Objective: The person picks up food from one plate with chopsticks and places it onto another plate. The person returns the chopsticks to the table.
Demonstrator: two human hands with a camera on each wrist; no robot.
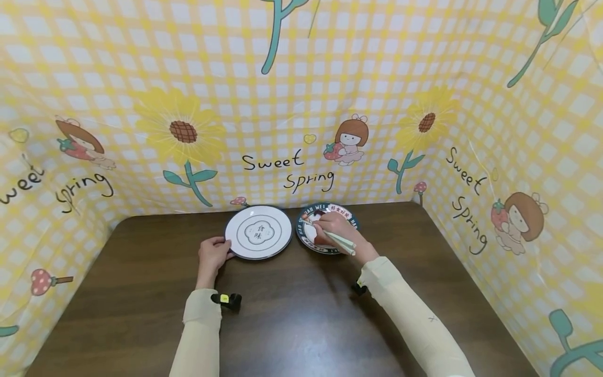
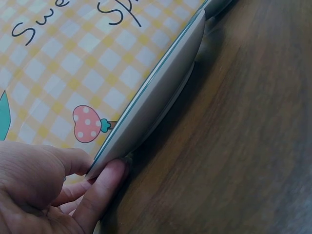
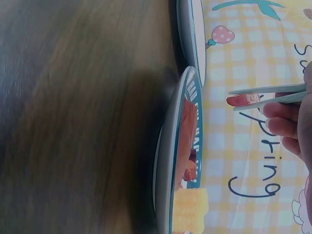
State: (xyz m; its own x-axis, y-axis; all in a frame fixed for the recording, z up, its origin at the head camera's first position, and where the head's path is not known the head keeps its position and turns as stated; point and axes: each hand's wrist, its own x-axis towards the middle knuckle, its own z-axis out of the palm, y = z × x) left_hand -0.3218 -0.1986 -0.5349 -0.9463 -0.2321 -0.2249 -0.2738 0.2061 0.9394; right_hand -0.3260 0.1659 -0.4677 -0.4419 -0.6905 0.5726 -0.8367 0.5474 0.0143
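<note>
My left hand (image 1: pixel 214 256) pinches the left rim of a white plate (image 1: pixel 278 225), thumb on top and fingers underneath in the left wrist view. My right hand (image 1: pixel 339 225) holds a pair of pale green chopsticks (image 3: pixel 273 89) above the patterned plate (image 1: pixel 303 241). Between the chopstick tips is a small red piece of food (image 3: pixel 242 100), raised off the plate; its exact kind is unclear. A reddish-brown piece (image 3: pixel 186 129) and a yellow piece of corn (image 3: pixel 190 209) lie on the patterned plate. The hand hides part of that plate in the head view.
Both plates stand side by side at the far edge of the brown wooden table (image 1: pixel 292 314). Behind them and along both sides hangs a yellow checked cloth (image 1: pixel 264 115) with printed flowers and lettering.
</note>
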